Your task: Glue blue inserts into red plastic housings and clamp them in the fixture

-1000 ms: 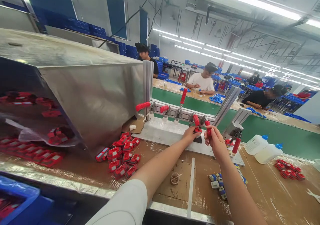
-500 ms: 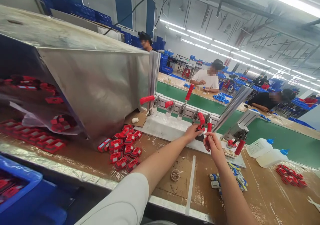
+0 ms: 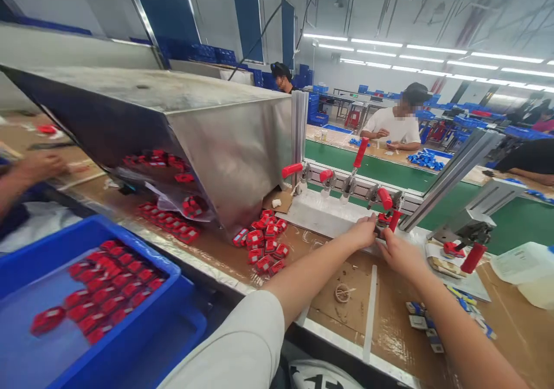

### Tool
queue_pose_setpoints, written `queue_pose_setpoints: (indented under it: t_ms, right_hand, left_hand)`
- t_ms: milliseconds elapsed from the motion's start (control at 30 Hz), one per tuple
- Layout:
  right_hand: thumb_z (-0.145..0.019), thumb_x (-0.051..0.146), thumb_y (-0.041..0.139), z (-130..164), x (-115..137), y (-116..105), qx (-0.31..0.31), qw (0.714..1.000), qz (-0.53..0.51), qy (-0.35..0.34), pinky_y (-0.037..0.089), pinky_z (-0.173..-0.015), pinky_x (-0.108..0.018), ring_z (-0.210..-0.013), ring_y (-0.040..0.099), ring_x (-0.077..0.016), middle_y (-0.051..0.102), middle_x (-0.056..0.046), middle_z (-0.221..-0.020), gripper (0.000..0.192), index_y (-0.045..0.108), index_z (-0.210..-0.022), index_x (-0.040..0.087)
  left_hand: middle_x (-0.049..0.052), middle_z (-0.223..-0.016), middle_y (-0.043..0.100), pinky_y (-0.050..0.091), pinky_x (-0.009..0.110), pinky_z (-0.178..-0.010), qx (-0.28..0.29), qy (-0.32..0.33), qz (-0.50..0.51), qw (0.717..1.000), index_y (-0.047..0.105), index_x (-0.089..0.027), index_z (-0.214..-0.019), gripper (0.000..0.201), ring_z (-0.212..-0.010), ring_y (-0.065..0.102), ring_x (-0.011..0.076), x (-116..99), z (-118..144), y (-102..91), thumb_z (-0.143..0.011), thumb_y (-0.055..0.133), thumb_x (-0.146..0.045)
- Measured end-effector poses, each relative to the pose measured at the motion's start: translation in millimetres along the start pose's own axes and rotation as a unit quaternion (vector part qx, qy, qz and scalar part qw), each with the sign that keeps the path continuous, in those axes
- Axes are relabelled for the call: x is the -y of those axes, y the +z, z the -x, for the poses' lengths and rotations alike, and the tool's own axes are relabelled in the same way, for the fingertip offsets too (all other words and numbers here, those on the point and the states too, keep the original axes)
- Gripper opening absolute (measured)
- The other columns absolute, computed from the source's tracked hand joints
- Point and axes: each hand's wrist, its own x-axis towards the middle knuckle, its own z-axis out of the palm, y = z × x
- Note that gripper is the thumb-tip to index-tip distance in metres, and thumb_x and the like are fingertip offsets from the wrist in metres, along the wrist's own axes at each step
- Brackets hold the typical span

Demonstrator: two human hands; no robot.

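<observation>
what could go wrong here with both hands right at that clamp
Pinched fingers: the left hand and right hand sit close together at the red part under the clamp lever, so a lever snapping down might catch a fingertip.

Knocked parts: the left forearm reaches over the loose pile of red parts by the metal hopper; pulling back might sweep some off.
</observation>
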Motion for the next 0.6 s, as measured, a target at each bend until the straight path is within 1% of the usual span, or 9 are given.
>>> queue_pose_setpoints:
  t_ms: [33, 100, 167, 267, 333, 367, 433, 500, 600]
  right_hand:
    - [-0.104, 0.035, 0.044, -4.1, -0.6, 0.8, 0.013, 1.0, 0.008, -0.004, 0.043, -0.074, -0.035, -0.092, 0.072, -0.03, 0.074, -0.016, -0.107, 0.026, 0.051, -0.125, 0.02]
    - [-0.104, 0.032, 0.044, -8.9, -1.4, -1.0, 0.038, 0.999, 0.009, -0.015, 0.043, -0.076, -0.035, -0.097, 0.072, -0.0301, 0.074, -0.017, -0.114, 0.028, 0.051, -0.127, 0.019]
    - [-0.105, 0.034, 0.042, -6.5, 0.0, -6.6, 0.057, 0.998, -0.001, -0.022, 0.042, -0.074, -0.035, -0.097, 0.072, -0.0312, 0.074, -0.017, -0.115, 0.033, 0.052, -0.132, 0.019]
    - [-0.106, 0.044, 0.036, 12.0, 10.3, -16.5, 0.049, 0.998, -0.029, -0.017, 0.038, -0.066, -0.033, -0.087, 0.072, -0.0308, 0.077, -0.013, -0.103, 0.038, 0.056, -0.131, 0.023]
    - [-0.107, 0.052, 0.03, 29.8, 22.6, -20.1, 0.022, 0.998, -0.057, -0.032, 0.034, -0.063, -0.031, -0.08, 0.07, -0.0282, 0.076, -0.01, -0.09, 0.043, 0.063, -0.113, 0.024]
    - [-0.107, 0.054, 0.027, 38.6, 29.3, -20.1, 0.011, 0.996, -0.074, -0.054, 0.033, -0.062, -0.031, -0.078, 0.069, -0.0266, 0.074, -0.008, -0.084, 0.048, 0.064, -0.101, 0.024]
    - [-0.107, 0.055, 0.026, 53.3, 41.7, -16.0, 0.004, 0.988, -0.106, -0.115, 0.032, -0.063, -0.031, -0.075, 0.066, -0.0232, 0.071, -0.006, -0.078, 0.054, 0.059, -0.082, 0.023]
    - [-0.107, 0.056, 0.028, 63.0, 50.5, -7.2, 0.013, 0.979, -0.123, -0.161, 0.031, -0.063, -0.03, -0.071, 0.063, -0.0206, 0.068, -0.005, -0.074, 0.054, 0.056, -0.074, 0.022]
    - [-0.105, 0.057, 0.036, 69.1, 56.6, 7.9, 0.033, 0.973, -0.109, -0.201, 0.027, -0.061, -0.031, -0.065, 0.058, -0.0187, 0.066, -0.004, -0.07, 0.053, 0.054, -0.071, 0.021]
  left_hand:
    - [0.027, -0.132, 0.065, 0.052, 0.045, -0.101, 0.023, -0.006, -0.037, 0.999, 0.055, -0.006, -0.142, 0.056, -0.125, 0.063, 0.0374, -4.7, 17.5, -9.8, -0.089, 0.063, -0.02]
    - [0.02, -0.117, 0.073, 0.054, 0.044, -0.096, 0.066, -0.014, -0.107, 0.992, 0.071, -0.015, -0.118, 0.035, -0.114, 0.068, 0.0361, -11.0, 59.2, -36.5, -0.086, 0.07, -0.028]
    - [0.015, -0.105, 0.075, 0.054, 0.045, -0.092, 0.077, -0.045, -0.172, 0.981, 0.074, -0.018, -0.102, 0.021, -0.107, 0.071, 0.0355, -10.8, 106.7, -71.4, -0.09, 0.067, -0.033]
    - [0.019, -0.106, 0.073, 0.054, 0.048, -0.089, 0.051, -0.142, -0.258, 0.954, 0.071, -0.015, -0.102, 0.028, -0.105, 0.07, 0.0389, 1.9, 179.1, -123.1, -0.09, 0.068, -0.04]
    - [0.019, -0.106, 0.072, 0.055, 0.046, -0.083, 0.044, -0.221, -0.295, 0.929, 0.069, -0.015, -0.106, 0.034, -0.099, 0.071, 0.0381, 14.5, 221.1, -143.2, -0.088, 0.069, -0.043]
    - [0.017, -0.106, 0.072, 0.055, 0.043, -0.082, 0.048, -0.264, -0.311, 0.912, 0.069, -0.017, -0.108, 0.037, -0.098, 0.071, 0.0361, 20.9, 238.6, -146.6, -0.088, 0.069, -0.048]
    - [0.013, -0.113, 0.07, 0.055, 0.039, -0.08, 0.051, -0.306, -0.315, 0.897, 0.066, -0.02, -0.117, 0.045, -0.096, 0.072, 0.0322, 32.6, 264.6, -139.8, -0.088, 0.068, -0.054]
    - [0.012, -0.119, 0.066, 0.056, 0.037, -0.078, 0.038, -0.312, -0.309, 0.897, 0.062, -0.023, -0.126, 0.05, -0.095, 0.072, 0.0295, 42.5, 278.0, -119.8, -0.089, 0.067, -0.056]
    - [0.012, -0.124, 0.061, 0.056, 0.037, -0.085, -0.018, -0.282, -0.306, 0.909, 0.057, -0.023, -0.135, 0.055, -0.103, 0.07, 0.029, 54.6, 277.8, -82.3, -0.091, 0.067, -0.054]
